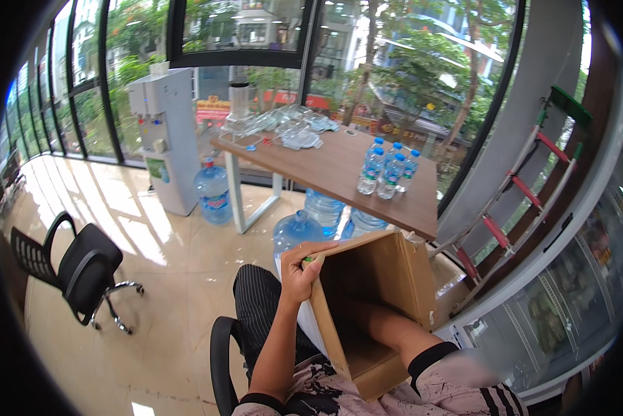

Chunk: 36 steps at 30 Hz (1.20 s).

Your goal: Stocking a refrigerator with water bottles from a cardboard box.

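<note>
A cardboard box [415,281] rests tilted over my lap, its opening facing up towards me. My left hand [302,270] grips the box's upper left corner, thumb over the rim. My right forearm reaches deep inside the box, so my right hand is hidden by the dark interior. Beyond the box stands a wooden-topped table [311,166] with several small water bottles [389,169] grouped upright at its right part. Crumpled clear plastic [298,127] and a clear container with a dark lid [239,99] are at its far left end.
Large blue water jugs [298,229] stand under and before the table, another [213,192] beside a white water dispenser [168,140]. A black office chair [85,270] is at the left. A ladder [509,208] leans at the right, near a glass-topped cabinet [550,307].
</note>
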Motion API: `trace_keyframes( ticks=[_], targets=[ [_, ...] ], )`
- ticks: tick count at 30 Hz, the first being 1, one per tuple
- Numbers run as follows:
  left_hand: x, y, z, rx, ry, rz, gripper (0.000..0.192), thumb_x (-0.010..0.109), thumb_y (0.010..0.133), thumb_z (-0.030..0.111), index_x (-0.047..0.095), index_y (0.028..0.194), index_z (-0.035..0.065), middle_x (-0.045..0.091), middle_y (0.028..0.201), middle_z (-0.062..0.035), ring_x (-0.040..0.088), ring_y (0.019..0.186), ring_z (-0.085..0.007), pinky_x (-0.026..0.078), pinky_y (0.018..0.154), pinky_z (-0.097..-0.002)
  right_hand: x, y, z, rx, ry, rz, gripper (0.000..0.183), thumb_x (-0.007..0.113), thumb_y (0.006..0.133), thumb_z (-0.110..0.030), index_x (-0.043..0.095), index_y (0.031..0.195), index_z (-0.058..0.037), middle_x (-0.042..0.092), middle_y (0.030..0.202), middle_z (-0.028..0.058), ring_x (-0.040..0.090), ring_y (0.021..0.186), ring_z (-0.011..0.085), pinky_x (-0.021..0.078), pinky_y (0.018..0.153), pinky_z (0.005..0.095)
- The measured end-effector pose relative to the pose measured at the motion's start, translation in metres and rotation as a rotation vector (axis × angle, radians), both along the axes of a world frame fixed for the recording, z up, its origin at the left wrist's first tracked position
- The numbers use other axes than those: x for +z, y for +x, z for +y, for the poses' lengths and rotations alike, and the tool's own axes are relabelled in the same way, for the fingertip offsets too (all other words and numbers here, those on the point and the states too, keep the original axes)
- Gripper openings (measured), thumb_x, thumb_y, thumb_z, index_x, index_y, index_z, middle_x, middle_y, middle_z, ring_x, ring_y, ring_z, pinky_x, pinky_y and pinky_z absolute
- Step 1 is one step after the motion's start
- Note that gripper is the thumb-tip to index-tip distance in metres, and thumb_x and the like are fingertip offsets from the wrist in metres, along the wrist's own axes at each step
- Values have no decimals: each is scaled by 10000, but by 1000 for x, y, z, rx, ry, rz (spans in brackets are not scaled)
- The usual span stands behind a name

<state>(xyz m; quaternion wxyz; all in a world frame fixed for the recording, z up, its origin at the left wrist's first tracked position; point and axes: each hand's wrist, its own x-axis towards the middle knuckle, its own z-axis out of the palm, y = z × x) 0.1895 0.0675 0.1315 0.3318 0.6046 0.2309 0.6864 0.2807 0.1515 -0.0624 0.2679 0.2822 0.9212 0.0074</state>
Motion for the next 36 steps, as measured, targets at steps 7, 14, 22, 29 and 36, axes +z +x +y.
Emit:
trace_keyframes(
  ticks=[7,14,22,29,36],
  targets=[
    [-1,-25,-31,168,5,-23,601,576,871,473,738,1029,-84,736,1078,-209,697,1007,-281,504,945,-364,6,-19,-29,90,-35,-90,676,897,576,-388,734,1169,-105,700,1192,170,672,1098,303,539,931,430],
    [4,-49,-59,310,-43,-91,544,576,911,404,718,1063,-99,734,1082,-192,674,1004,-238,486,937,-328,44,-28,-59,235,-84,-260,679,903,560,-373,737,1164,-111,702,1181,181,675,1093,302,547,915,430],
    [-1,-72,-77,563,-80,-101,642,562,894,488,701,1043,-121,720,998,-171,669,917,-225,510,860,-325,167,-23,-93,469,-232,-302,626,903,536,-353,770,1106,-130,734,1110,158,695,1056,273,558,886,404],
    [-22,-99,-66,579,-63,-191,742,418,931,546,687,1061,-133,722,987,-190,684,907,-266,532,849,-359,293,68,-64,403,-414,368,640,910,586,-383,725,1069,-5,743,995,157,725,914,278,576,824,382],
    [-21,-96,-52,453,-72,-202,734,427,918,534,685,1063,-138,723,1006,-209,685,917,-276,533,850,-370,275,177,-27,141,-858,1522,830,956,644,-257,543,1326,-27,647,1261,115,643,1140,233,516,998,390]
  ],
)
